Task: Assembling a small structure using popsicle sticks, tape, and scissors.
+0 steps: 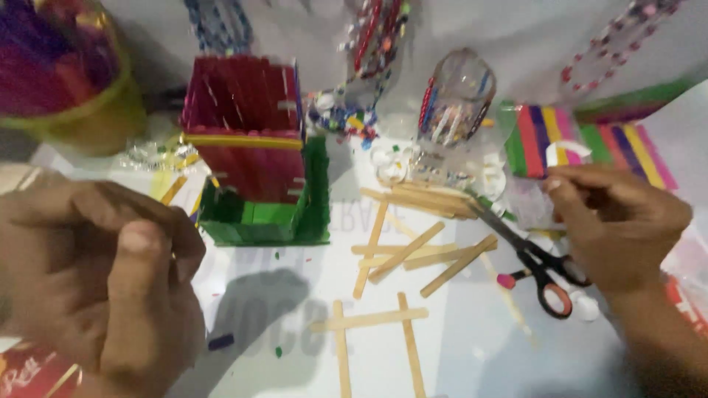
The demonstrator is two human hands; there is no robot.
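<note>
A: How is the light?

B: Bright and flat from above, a bit washed out on the white table (457, 346).

A: Shadows?

B: A soft grey one lies below the stick box (258, 162), and another under the right hand (619, 221).

A: Sharpness?

B: Poor. The left hand (96, 273) is close and smeared. The clear bottle (453, 99) shows glare. The tub (66, 74) in the corner is blurred, and the far edge is fuzzy.
</note>
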